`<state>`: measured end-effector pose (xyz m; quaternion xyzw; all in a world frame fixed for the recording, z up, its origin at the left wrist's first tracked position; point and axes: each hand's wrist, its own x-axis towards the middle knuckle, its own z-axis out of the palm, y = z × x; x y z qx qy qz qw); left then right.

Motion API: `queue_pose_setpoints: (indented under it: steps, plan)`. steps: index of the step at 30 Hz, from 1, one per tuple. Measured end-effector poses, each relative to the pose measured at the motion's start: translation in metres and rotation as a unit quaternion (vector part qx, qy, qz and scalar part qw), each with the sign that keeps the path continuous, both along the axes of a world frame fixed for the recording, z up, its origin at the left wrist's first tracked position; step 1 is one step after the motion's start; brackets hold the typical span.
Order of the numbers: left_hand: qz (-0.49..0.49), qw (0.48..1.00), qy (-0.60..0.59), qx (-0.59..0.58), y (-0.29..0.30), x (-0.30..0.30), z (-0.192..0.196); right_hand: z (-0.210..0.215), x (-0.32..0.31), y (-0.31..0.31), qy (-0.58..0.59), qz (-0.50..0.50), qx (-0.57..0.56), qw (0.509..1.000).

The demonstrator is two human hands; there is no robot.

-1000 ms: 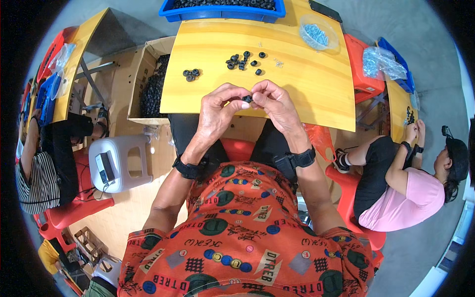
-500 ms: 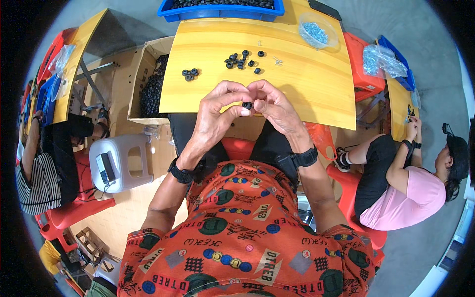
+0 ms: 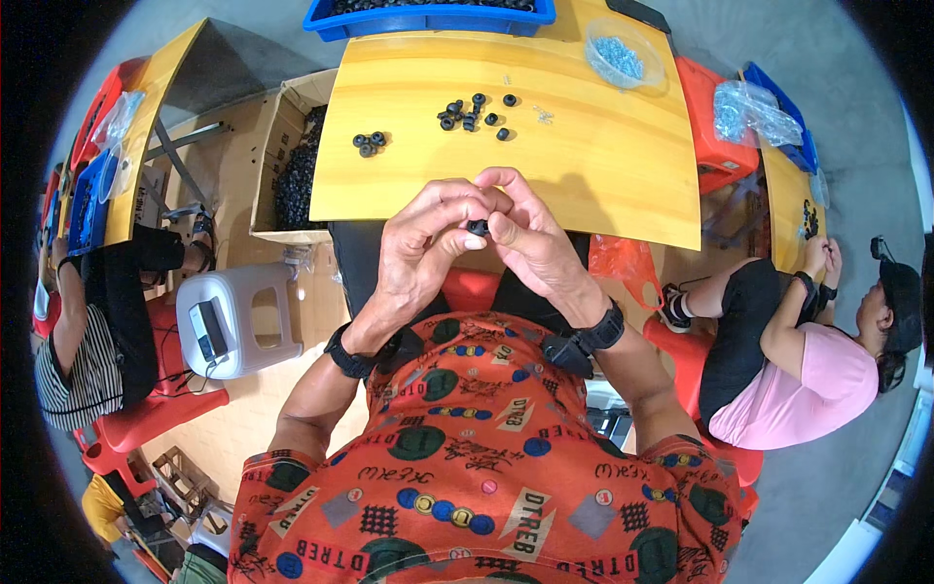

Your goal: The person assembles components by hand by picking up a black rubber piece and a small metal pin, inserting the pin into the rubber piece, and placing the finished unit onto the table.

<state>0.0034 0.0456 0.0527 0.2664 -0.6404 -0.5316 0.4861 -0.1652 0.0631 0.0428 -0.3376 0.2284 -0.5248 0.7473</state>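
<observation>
As you hold your hands together by the near edge of the tabletop [image 3: 593, 185], your left hand [image 3: 425, 243] has its grip pinched on a small black part [image 3: 477, 227], the thumb below it. Your right hand [image 3: 535, 238] comes in from 3 o'clock, thumb beside the part and index finger arched above; whether that grip also grasps it, you cannot tell from this view. You wear a black band [image 3: 600, 331] on each wrist.

Taking the held part as the clock's centre, you have a cluster of similar black pieces [image 3: 448, 124] at 12 o'clock, with three loose ones [image 3: 503, 134] just to its right. A smaller group [image 3: 367, 150] sits at 10 o'clock, and tiny pale bits [image 3: 545, 116] lie at 1. Between 1 and 2 you find a clear bowl [image 3: 656, 74] of light-blue pieces; beyond the cluster, between 11 and 12, stands a blue tray [image 3: 428, 22] filled with black pieces.

Off the tabletop, an open cardboard box [image 3: 264, 200] of black pieces is between 9 and 10 o'clock from you, a white stool [image 3: 248, 326] at 8, and a co-worker in a pink shirt [image 3: 798, 389] at 4.
</observation>
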Motion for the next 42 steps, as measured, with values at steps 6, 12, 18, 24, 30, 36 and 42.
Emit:
queue_pose_setpoints:
  steps: [6, 12, 18, 24, 30, 36, 42]
  plan:
    - [0.007, 1.000, -0.009, 0.014, 0.005, -0.006, -0.015, -0.010, 0.002, 0.005, -0.014, -0.012, 0.021, 1.000]
    - [0.085, 0.995, -0.034, 0.032, -0.005, -0.005, -0.021, -0.009, 0.007, -0.003, 0.029, -0.029, 0.072, 0.997]
    - [0.337, 0.910, -0.230, -0.073, -0.049, 0.047, -0.036, -0.033, -0.015, -0.008, 0.331, -0.134, -0.013, 0.934]
    - [0.389, 0.856, -0.329, -0.084, -0.071, 0.065, -0.063, -0.034, -0.043, -0.023, 0.494, -0.293, -0.097, 0.813]
    - [0.362, 0.884, -0.293, -0.045, -0.065, 0.059, -0.055, -0.046, -0.070, -0.055, 0.564, -0.354, -0.113, 0.737]
    - [0.386, 0.863, -0.311, -0.101, -0.062, 0.048, -0.043, -0.040, -0.072, -0.085, 0.637, -0.375, -0.171, 0.651]
    - [0.276, 0.913, -0.272, -0.132, -0.070, -0.001, -0.037, -0.049, -0.068, -0.090, 0.686, -0.376, -0.186, 0.595]
